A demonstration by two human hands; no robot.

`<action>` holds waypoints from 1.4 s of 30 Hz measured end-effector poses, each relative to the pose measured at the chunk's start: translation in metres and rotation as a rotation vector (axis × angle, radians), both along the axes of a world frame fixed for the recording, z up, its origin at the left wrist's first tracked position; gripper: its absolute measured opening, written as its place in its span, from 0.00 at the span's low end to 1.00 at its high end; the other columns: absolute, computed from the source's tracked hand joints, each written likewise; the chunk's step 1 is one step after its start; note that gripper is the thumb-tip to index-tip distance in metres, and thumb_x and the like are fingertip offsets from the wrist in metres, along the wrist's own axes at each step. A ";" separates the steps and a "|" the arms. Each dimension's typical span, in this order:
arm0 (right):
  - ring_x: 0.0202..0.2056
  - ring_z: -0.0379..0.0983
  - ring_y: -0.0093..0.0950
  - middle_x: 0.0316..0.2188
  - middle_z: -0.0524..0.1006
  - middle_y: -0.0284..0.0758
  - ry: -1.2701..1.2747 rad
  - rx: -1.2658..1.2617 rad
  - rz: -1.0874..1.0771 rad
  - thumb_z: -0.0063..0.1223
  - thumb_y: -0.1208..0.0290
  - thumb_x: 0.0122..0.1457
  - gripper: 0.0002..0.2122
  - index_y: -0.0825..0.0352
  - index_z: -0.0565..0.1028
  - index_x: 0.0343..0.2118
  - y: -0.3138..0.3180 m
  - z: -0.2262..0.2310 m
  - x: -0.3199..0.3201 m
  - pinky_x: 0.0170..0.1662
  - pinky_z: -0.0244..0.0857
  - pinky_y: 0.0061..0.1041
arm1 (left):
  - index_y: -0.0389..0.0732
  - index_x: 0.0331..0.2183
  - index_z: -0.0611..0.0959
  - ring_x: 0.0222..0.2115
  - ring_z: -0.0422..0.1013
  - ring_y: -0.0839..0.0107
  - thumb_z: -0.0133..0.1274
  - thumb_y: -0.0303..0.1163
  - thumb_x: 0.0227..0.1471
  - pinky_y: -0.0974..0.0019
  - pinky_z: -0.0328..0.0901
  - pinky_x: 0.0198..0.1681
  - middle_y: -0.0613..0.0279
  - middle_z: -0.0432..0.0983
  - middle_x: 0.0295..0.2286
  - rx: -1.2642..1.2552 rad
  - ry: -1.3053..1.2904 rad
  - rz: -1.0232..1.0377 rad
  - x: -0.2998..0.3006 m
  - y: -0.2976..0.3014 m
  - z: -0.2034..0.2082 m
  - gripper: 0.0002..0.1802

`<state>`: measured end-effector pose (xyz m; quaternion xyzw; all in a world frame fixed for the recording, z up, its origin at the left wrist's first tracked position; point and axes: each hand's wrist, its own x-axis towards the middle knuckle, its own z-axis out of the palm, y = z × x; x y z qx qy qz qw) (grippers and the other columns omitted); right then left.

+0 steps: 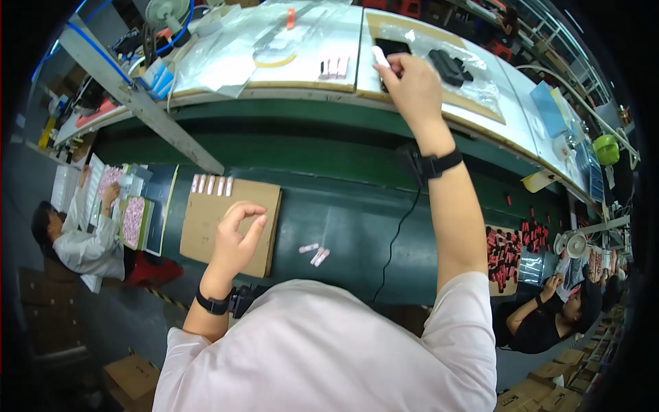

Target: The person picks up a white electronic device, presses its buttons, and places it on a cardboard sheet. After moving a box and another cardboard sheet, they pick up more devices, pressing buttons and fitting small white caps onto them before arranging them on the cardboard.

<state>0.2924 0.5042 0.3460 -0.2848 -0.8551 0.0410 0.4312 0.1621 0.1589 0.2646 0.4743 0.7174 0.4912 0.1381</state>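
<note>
My right hand (416, 86) is raised over the far white shelf, thumb and fingers closed on a small white tube (380, 57). Beside it on that shelf stand several pale pink tubes (334, 68). My left hand (237, 237) hovers over a flat cardboard sheet (233, 192), its fingers loosely curved, thumb and forefinger apart with nothing visible between them. Along the sheet's far left edge lies a row of pale pink tubes (212, 185). Between my arms, a few loose pink tubes (319, 256) rest on the green work surface (350, 220).
A slanted metal post (144, 103) rises at the left of the shelf (226, 51). A black cable (398, 250) hangs from my right wrist. Red and black tubes (503, 257) are heaped at the right. Co-workers sit at the left (89, 244) and right (542, 319).
</note>
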 end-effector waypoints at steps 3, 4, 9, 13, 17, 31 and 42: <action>0.29 0.72 0.36 0.26 0.77 0.38 0.039 0.194 0.005 0.59 0.69 0.51 0.08 0.67 0.77 0.31 -0.015 -0.004 -0.012 0.34 0.65 0.31 | 0.33 0.33 0.79 0.36 0.73 0.66 0.54 0.23 0.49 0.68 0.66 0.42 0.56 0.76 0.32 0.030 -0.015 0.041 -0.003 -0.006 -0.005 0.06; 0.29 0.72 0.37 0.26 0.76 0.38 0.076 0.207 0.109 0.59 0.71 0.50 0.07 0.67 0.77 0.30 -0.026 -0.005 -0.007 0.34 0.65 0.31 | 0.33 0.33 0.79 0.36 0.73 0.66 0.54 0.23 0.49 0.68 0.66 0.42 0.56 0.76 0.32 -0.003 -0.030 0.058 -0.005 -0.009 -0.010 0.06; 0.29 0.72 0.38 0.25 0.75 0.37 0.021 0.070 0.421 0.57 0.78 0.48 0.03 0.67 0.76 0.27 -0.085 -0.080 0.020 0.34 0.65 0.31 | 0.34 0.33 0.79 0.36 0.73 0.68 0.54 0.24 0.50 0.69 0.65 0.42 0.57 0.76 0.33 -0.066 -0.113 0.087 -0.011 -0.025 -0.031 0.06; 0.34 0.70 0.35 0.27 0.74 0.34 -0.327 -0.305 0.437 0.56 0.73 0.47 0.02 0.63 0.76 0.25 -0.139 -0.226 0.035 0.37 0.62 0.34 | 0.34 0.34 0.79 0.36 0.72 0.69 0.54 0.25 0.51 0.69 0.65 0.43 0.58 0.76 0.33 -0.143 -0.150 0.105 -0.013 -0.036 -0.037 0.06; 0.36 0.69 0.35 0.29 0.74 0.34 -0.507 -0.422 0.491 0.55 0.71 0.48 0.03 0.62 0.77 0.26 -0.199 -0.324 0.027 0.41 0.62 0.33 | 0.34 0.34 0.79 0.36 0.72 0.69 0.54 0.25 0.51 0.70 0.65 0.43 0.58 0.76 0.33 -0.198 -0.166 0.141 -0.021 -0.056 -0.042 0.07; 0.33 0.72 0.32 0.29 0.75 0.35 -0.246 -0.893 0.435 0.61 0.75 0.48 0.08 0.66 0.74 0.31 -0.254 -0.196 -0.032 0.38 0.65 0.27 | 0.35 0.34 0.79 0.39 0.71 0.66 0.55 0.25 0.49 0.67 0.64 0.44 0.58 0.75 0.34 -0.132 -0.075 -0.031 -0.095 -0.088 -0.019 0.08; 0.32 0.69 0.27 0.30 0.74 0.33 0.051 -0.737 0.582 0.61 0.79 0.47 0.09 0.67 0.74 0.32 -0.340 -0.098 -0.120 0.38 0.62 0.22 | 0.35 0.35 0.79 0.37 0.73 0.64 0.59 0.24 0.45 0.68 0.65 0.40 0.56 0.77 0.34 -0.080 -0.185 -0.467 -0.171 -0.109 0.002 0.12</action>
